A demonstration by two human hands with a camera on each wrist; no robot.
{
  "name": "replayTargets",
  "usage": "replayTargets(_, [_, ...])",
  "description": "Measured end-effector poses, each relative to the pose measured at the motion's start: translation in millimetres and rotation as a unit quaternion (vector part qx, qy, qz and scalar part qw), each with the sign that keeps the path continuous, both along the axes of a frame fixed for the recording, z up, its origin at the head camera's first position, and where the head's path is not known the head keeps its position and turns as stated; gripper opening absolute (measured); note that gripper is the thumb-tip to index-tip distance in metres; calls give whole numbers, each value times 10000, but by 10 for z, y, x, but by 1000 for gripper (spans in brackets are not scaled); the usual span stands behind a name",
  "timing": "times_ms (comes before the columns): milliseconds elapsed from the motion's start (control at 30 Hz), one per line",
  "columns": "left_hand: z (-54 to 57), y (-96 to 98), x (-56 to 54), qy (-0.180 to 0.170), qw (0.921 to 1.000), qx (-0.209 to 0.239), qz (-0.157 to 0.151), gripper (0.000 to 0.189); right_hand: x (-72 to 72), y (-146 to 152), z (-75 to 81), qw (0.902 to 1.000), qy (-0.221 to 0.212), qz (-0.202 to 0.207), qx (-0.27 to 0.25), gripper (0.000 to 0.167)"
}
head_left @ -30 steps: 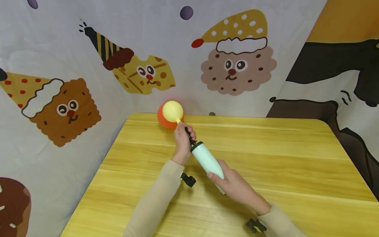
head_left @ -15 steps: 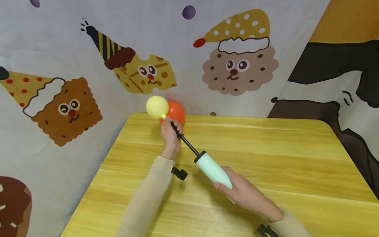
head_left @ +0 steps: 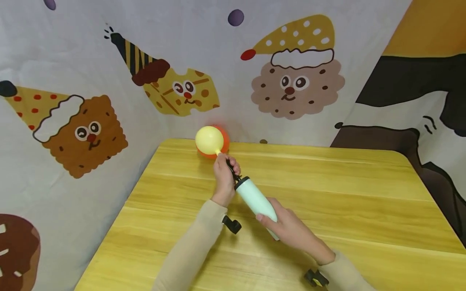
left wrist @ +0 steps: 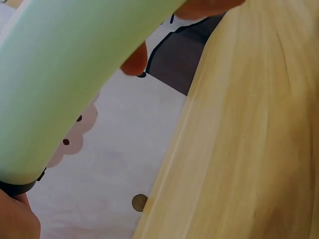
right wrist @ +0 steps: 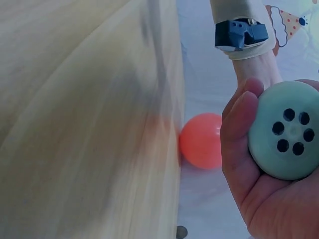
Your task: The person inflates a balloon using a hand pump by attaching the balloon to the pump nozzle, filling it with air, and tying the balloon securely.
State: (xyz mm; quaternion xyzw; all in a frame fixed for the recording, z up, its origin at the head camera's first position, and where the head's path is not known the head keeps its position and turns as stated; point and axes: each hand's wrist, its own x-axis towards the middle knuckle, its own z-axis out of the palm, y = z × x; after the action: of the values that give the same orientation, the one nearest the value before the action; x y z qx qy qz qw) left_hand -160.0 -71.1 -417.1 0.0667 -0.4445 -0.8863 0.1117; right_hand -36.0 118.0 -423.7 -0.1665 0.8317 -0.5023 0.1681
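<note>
My left hand (head_left: pixel 223 180) grips the black end of a balloon pump (head_left: pixel 256 200), with the neck of a yellow balloon (head_left: pixel 209 140) at its fingers. The balloon is round, partly inflated and points away from me. My right hand (head_left: pixel 293 230) wraps round the pump's mint-green body. Only a short bit of the black rod shows between the left hand and the body. In the right wrist view, the pump's rounded end (right wrist: pixel 294 130) with several dark holes sits in the right palm. The left wrist view shows the pump body (left wrist: pixel 75 74) close up.
An orange-red balloon (head_left: pixel 226 141) sits at the table's back edge, mostly behind the yellow one in the head view. The wooden table (head_left: pixel 346 202) meets a cartoon-printed cloth (head_left: pixel 236 89) at the back and left. Each wrist wears a black mount (head_left: pixel 231 224).
The hands drew apart, baring the long black rod, then came together again, so the rod is back inside the body. The yellow balloon swung left and back and looks slightly bigger.
</note>
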Motion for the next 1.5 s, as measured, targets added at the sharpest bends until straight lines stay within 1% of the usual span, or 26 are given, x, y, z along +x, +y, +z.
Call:
replayTargets(133, [-9, -130, -81, 18, 9997, 101, 209, 39, 46, 58, -14, 10000, -18, 61, 43, 63])
replayTargets(267, [-20, -332, -177, 74, 9978, 352, 550, 36, 155, 193, -24, 9996, -38, 213, 161, 59])
replayTargets(400, [-1, -466, -214, 54, 9967, 464, 662, 34, 220, 288, -20, 9992, 48, 379, 142, 57])
replayTargets(500, [8, -472, -196, 54, 9968, 487, 624, 34, 219, 295, -16, 9985, 168, 490, 179, 58])
replayTargets(600, [-14, -427, -154, 104, 9969, 471, 614, 35, 206, 262, -28, 9980, 253, 482, 306, 58])
replayTargets(733, [-62, -286, -61, 78, 9984, 327, 456, 36, 165, 176, -47, 9983, 195, 382, 397, 61])
replayTargets(900, [-161, -74, 83, -129, 9996, 231, 120, 36, 42, 72, -42, 9985, 232, 305, 384, 63])
replayTargets(1033, [-221, 23, 164, -250, 9996, 131, -18, 33, -29, 34, -38, 9989, 123, 219, 385, 64])
replayTargets(1167, [-218, 21, 159, -148, 9999, 69, 29, 34, -35, 25, -52, 9994, -7, 130, 312, 65])
replayTargets(1300, [-179, -79, 104, -76, 9998, 157, 115, 38, 22, 73, -66, 9997, -3, 87, 229, 64])
replayTargets(1367, [-149, -166, 66, -29, 9993, 256, 280, 39, 69, 136, -55, 9996, -18, 148, 243, 63])
replayTargets(1500, [-74, -369, -4, 135, 9949, 640, 762, 37, 167, 300, 2, 9985, 12, 356, 428, 59])
